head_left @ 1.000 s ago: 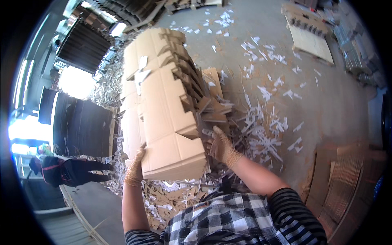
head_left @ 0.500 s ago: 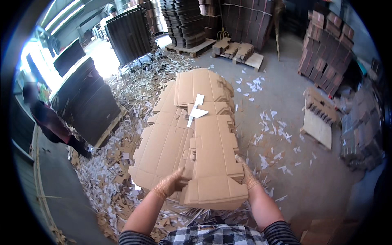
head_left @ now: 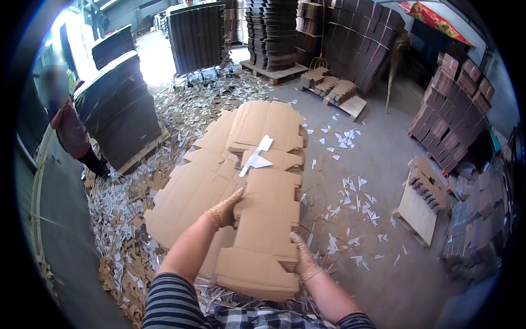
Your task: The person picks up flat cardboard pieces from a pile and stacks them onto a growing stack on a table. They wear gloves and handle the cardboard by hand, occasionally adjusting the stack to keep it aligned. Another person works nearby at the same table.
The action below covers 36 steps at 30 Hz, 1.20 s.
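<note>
A stack of brown die-cut cardboard blanks (head_left: 267, 219) lies in front of me, its near end close to my body. My left hand (head_left: 224, 211), in a tan glove, is closed on the stack's left edge near the middle. Lower down on the right edge, my right hand (head_left: 304, 256), gloved too, grips the side, its fingers partly hidden. Beneath and to the left lie wider cardboard sheets (head_left: 189, 194). Farther off sits another pile of blanks (head_left: 266, 122), with a white paper scrap (head_left: 256, 159) beside its near edge.
White and brown offcuts (head_left: 129, 230) cover the floor at left. A person (head_left: 71, 129) stands beside a tall dark stack (head_left: 118, 109). Pallets with cardboard (head_left: 334, 93) are at the back; a tilted wooden pallet (head_left: 416, 211) and bundled stacks (head_left: 452, 112) stand at right.
My left hand has moved forward along the stack's left edge. The near stack has shifted slightly toward me. The whole view has turned a little, and the person at left stands more upright.
</note>
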Each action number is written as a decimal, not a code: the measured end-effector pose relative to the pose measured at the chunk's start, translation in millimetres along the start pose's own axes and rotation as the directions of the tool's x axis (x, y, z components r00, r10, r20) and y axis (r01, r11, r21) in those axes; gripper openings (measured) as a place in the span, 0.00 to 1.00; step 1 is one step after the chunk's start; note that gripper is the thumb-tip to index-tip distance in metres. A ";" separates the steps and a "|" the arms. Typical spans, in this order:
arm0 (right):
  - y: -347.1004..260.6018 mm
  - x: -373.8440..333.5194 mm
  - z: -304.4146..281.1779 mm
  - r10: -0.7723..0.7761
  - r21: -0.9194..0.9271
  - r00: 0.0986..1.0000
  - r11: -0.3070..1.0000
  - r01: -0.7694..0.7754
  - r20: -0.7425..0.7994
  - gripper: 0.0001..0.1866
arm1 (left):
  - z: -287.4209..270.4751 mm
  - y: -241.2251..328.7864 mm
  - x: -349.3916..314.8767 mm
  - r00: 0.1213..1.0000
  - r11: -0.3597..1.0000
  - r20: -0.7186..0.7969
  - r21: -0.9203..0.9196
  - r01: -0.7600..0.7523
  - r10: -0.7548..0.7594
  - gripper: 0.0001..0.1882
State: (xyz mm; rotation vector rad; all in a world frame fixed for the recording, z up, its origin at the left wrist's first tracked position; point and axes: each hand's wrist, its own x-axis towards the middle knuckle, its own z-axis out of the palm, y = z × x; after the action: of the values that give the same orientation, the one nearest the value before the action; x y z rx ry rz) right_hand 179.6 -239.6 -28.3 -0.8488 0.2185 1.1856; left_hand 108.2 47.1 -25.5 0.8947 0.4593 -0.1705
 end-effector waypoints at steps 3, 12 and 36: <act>-1.6 3.4 -20.1 0.037 -0.011 0.996 0.999 -0.037 0.087 0.38 | 6.5 1.7 2.0 0.994 0.997 -0.085 0.045 0.066 -0.062 0.37; -17.5 90.6 -88.2 -0.132 0.086 0.991 0.988 0.130 0.024 0.44 | 17.9 -18.1 18.7 0.982 0.972 -0.177 0.236 -0.016 0.059 0.34; -110.3 6.3 -11.7 -0.288 -0.536 0.957 0.801 0.266 0.045 0.28 | 65.1 -5.0 79.2 0.952 0.933 -0.257 -0.272 -0.234 0.165 0.29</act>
State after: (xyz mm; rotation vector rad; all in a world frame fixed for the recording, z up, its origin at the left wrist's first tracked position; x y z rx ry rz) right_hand 282.0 -255.9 11.5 -1.3491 -0.2225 0.9579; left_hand 197.4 -3.4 -30.0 0.6581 0.5881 0.1910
